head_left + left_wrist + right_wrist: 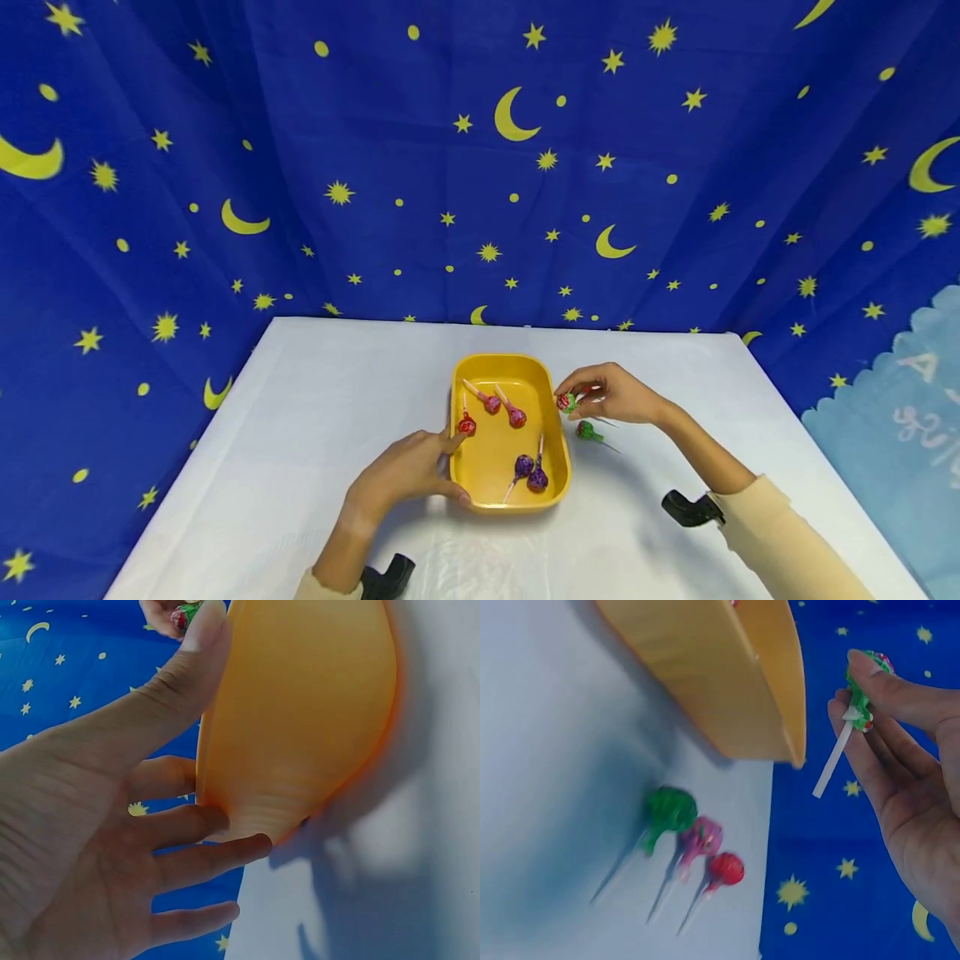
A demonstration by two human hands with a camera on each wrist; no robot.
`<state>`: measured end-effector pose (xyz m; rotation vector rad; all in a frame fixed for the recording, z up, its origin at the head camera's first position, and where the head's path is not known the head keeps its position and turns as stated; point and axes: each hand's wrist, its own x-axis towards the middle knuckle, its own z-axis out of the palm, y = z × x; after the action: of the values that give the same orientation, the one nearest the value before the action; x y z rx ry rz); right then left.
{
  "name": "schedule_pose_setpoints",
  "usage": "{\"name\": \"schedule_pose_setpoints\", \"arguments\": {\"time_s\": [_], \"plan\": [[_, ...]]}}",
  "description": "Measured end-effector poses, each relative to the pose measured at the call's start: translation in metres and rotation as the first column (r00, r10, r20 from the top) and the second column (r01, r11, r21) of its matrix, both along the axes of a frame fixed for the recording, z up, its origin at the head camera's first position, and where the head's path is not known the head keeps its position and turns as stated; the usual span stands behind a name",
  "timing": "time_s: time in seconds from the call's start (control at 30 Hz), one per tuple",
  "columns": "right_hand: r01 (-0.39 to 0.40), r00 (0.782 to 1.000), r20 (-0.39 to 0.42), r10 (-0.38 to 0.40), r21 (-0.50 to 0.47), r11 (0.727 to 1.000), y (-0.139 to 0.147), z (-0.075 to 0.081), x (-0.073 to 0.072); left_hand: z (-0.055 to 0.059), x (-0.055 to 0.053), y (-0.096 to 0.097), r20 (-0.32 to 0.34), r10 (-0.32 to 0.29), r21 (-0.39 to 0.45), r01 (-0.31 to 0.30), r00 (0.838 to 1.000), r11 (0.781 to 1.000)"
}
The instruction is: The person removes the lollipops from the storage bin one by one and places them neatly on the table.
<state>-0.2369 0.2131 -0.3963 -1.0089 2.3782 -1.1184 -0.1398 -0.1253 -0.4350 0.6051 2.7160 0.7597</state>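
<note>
A yellow tray [487,467] holds several wrapped lollipops: a red one [467,426] at the left wall, pink ones [516,416] toward the back, and purple ones [537,478] at the front right. My left hand [412,471] grips the tray's left side, index finger over the rim and thumb against the outside. Just beyond the right rim, my right hand [618,396] pinches a green-and-red lollipop [861,694] by its wrapped head, its white stick pointing down. Beneath this hand, a green lollipop [670,809], a pink one [703,837] and a red one [726,868] lie side by side.
The tray stands on a white-covered table [337,375]. Behind it hangs a blue cloth [420,158] with yellow moons and stars. A light blue scalloped sign [892,417] is at the right. Black wrist mounts [690,509] sit at both sleeves.
</note>
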Motion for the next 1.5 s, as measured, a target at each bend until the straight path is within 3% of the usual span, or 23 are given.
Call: {"name": "schedule_pose_setpoints", "arguments": {"time_s": [0.23,0.47,0.87,1.17,1.5], "plan": [[0.091,0.996,-0.009,-0.091,0.014,0.996,0.021,-0.013,0.004,0.001,-0.001,0.002,0.01,0.009,-0.001,-0.009,1.0,1.0],[0.11,0.994,-0.004,-0.11,0.047,0.993,0.031,-0.027,0.009,0.002,-0.002,0.002,0.032,0.034,0.008,-0.034,0.999,0.999],[0.068,0.994,-0.086,-0.063,0.06,0.996,0.032,-0.058,0.018,0.001,-0.003,0.003,0.038,0.024,0.022,-0.025,0.999,0.999],[0.068,0.996,-0.058,-0.062,0.107,0.992,0.032,-0.072,0.025,0.0,-0.003,0.004,0.057,0.032,0.007,-0.033,0.998,0.999],[0.075,0.996,-0.064,-0.067,0.128,0.989,0.029,-0.075,0.03,-0.001,-0.004,0.004,0.05,0.027,0.0,-0.027,0.998,1.0]]}}
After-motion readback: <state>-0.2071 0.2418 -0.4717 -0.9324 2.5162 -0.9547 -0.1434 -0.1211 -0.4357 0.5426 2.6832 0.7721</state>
